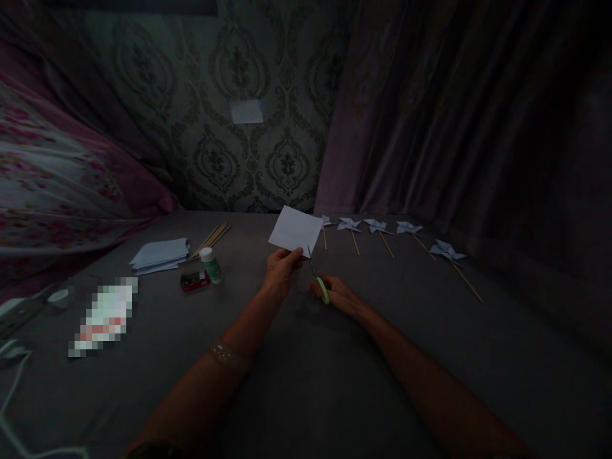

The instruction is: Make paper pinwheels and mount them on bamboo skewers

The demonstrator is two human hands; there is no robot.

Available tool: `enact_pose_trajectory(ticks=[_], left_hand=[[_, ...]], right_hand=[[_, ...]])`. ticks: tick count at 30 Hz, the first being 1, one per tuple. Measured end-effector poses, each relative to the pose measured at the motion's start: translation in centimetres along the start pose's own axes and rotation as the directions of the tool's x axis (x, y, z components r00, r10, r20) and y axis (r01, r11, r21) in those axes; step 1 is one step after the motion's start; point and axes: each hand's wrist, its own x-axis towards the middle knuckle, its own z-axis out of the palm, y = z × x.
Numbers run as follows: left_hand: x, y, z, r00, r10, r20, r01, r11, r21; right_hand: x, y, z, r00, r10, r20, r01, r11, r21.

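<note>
A square sheet of white paper [295, 228] is held up off the table by my left hand [282, 268], its thumb and fingers pinching the lower edge. My right hand [338, 296] grips a pair of scissors [324, 291] with light green handles. The blades point up and reach the paper's lower right corner; whether they are cutting into it I cannot tell. Left of my hands stand a small bottle [213, 268] with a white cap and green label, and an open red box [194, 279] of small dark items.
Several white paper pinwheels on sticks [447, 252] lie in a row at the back right. Folded white paper [161, 254] and loose wooden sticks [213, 237] lie back left. A white cable [13, 389] runs along the left edge. Curtains and a patterned wall border the table [306, 382].
</note>
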Motion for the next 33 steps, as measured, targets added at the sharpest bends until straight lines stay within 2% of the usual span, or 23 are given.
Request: enact_pose_trajectory(ticks=[25,33], left_hand=[[0.10,-0.07,-0.27,0.999,-0.009,0.050,0.007,0.999,0.041],[0.11,-0.03,-0.34,0.998,-0.001,0.057,-0.002,0.999,0.053]], right_hand=[[0.13,0.58,0.15,0.997,0.051,-0.057,-0.047,0.997,0.066],[0.04,0.11,0.30,0.993,0.069,-0.096,-0.062,0.996,0.068]])
